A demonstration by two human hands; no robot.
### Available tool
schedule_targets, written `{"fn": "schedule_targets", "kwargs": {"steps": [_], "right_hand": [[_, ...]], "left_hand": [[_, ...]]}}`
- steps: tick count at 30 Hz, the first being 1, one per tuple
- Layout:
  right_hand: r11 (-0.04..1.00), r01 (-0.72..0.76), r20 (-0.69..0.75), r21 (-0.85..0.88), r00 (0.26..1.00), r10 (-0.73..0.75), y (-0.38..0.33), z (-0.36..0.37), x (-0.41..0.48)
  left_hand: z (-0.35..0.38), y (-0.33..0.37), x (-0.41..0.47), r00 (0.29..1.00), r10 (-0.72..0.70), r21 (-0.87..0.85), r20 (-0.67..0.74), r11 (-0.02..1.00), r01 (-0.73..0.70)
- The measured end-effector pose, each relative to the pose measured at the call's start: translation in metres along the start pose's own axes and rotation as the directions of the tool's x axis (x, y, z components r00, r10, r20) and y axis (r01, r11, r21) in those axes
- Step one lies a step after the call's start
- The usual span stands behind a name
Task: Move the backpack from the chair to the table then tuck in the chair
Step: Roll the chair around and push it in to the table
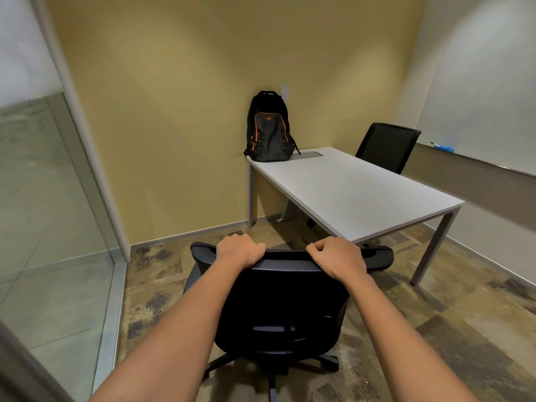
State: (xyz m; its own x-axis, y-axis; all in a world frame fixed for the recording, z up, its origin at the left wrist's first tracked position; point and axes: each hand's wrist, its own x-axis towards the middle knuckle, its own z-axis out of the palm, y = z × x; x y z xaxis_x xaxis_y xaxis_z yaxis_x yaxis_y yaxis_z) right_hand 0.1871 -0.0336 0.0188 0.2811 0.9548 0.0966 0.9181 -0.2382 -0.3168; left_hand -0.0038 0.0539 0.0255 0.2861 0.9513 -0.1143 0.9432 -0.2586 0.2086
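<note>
Left hand (239, 250) closed over the top edge of the chair (278, 303) backrest; right hand (338, 256) closed on the same edge, just beside it. Chair stands on the floor, short of the surface (356, 192), which lies ahead and to the right of both hands. Backpack (269, 127) stands upright on the far corner of the surface, well beyond the hands, against the wall. A second chair (387, 146) sits at the surface's far side.
</note>
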Motion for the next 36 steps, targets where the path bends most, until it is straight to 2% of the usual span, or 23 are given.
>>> {"fn": "schedule_targets", "kwargs": {"steps": [6,16,20,30,36], "right_hand": [[1.0,-0.005,-0.072,-0.001,0.997,0.005,0.012,0.002,-0.018],[1.0,0.022,-0.167,0.011,0.986,-0.019,0.01,0.005,-0.029],[0.999,0.047,-0.172,0.01,0.984,-0.045,0.006,0.005,-0.025],[0.997,0.06,-0.154,0.044,0.987,-0.052,0.007,0.006,-0.003],[0.996,0.071,-0.185,0.049,0.981,-0.061,-0.004,0.012,0.014]], "left_hand": [[0.004,0.014,-0.02,0.999,-0.008,0.1,-0.031,0.995,0.011],[0.001,0.02,-0.031,1.0,-0.002,0.243,-0.007,0.97,0.004],[-0.003,0.017,-0.03,1.0,0.006,0.283,-0.009,0.959,-0.004],[-0.003,0.016,-0.025,0.998,0.017,0.268,-0.062,0.963,0.0],[0.011,0.008,-0.029,0.986,0.008,0.096,-0.165,0.995,0.008]]}}
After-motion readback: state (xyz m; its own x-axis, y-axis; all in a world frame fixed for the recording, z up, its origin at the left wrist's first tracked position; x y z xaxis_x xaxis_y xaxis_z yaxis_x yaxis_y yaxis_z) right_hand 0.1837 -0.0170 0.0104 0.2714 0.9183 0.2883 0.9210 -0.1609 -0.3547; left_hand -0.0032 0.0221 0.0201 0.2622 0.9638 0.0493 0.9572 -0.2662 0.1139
